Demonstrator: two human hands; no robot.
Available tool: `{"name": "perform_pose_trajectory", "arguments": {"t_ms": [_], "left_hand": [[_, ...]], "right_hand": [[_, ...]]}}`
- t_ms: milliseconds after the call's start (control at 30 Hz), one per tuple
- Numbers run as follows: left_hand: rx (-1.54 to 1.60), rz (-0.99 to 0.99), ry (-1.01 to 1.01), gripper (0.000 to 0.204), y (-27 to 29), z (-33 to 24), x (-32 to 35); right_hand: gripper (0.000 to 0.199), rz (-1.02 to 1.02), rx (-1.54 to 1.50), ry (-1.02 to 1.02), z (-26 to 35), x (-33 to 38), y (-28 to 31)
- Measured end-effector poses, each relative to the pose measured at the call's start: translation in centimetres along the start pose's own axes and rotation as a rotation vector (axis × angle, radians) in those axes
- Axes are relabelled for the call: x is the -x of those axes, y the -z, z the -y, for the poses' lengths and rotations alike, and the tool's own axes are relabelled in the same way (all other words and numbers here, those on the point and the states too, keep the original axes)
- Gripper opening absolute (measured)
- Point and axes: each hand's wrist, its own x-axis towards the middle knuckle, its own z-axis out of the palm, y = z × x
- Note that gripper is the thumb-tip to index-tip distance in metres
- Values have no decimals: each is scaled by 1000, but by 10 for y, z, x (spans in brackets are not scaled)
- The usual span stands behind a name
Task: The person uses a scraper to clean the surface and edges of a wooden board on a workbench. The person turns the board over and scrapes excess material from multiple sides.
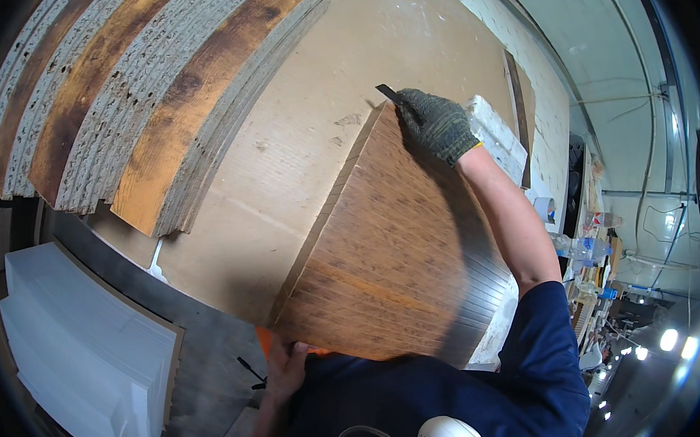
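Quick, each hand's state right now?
Left hand: at the near edge of the wood-grain panel; grip cannot be told.
Right hand: gloved, closed, holding a thin dark tool.

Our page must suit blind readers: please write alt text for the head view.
A gloved right hand holds a black tool at the far end of brown wood-grain boards; the bare left hand is at their near left corner. They lie over a tan tabletop, with stacked planks at upper left.

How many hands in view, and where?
2. Right hand, gloved, at the brown board's far end, holding a black tool. Left hand, bare, at its near-left corner, fingers partly hidden. I see no others.
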Motion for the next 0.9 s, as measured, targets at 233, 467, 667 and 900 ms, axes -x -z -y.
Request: {"name": "perform_pose_trajectory", "arguments": {"t_ms": [233,467,667,900], "left_hand": [[-63,18,25,38,3,-3,1],[-62,37,76,55,3,-8,1],[-137,47,152,65,4,-13,1],[-223,60,168,65,8,-10,2]], "right_hand": [[29,-34,2,57,5,1,4],[25,23,7,74,-9,-4,0],[14,397,362,262,77,4,51],[32,67,-14,317,69,18,35]]}}
